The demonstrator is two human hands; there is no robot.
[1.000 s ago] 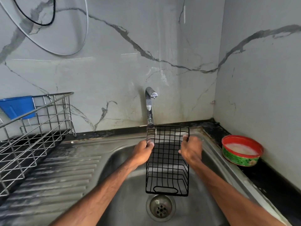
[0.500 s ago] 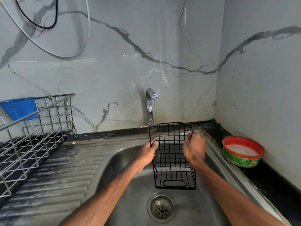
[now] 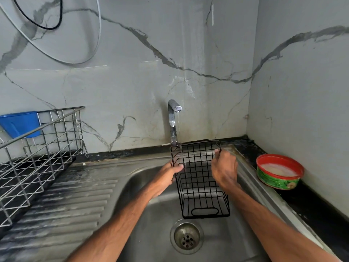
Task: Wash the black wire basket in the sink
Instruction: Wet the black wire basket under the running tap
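Observation:
The black wire basket (image 3: 200, 178) hangs tilted over the steel sink (image 3: 143, 224), its open side toward me and its far rim just under the tap (image 3: 172, 120). A thin stream of water runs from the tap onto the basket's far left corner. My left hand (image 3: 168, 174) grips the basket's left rim. My right hand (image 3: 224, 171) grips the right rim, fingers hooked over the wire. The basket's near end with its oval handle slot hangs above the drain (image 3: 187, 237).
A metal dish rack (image 3: 37, 152) with a blue cup (image 3: 20, 123) stands on the ribbed draining board at left. A red-and-green tub (image 3: 279, 173) of soapy liquid sits on the dark counter at right, near the corner wall.
Both hands have carried the basket back and to the right, tilting it further, so its far rim now sits under the running water.

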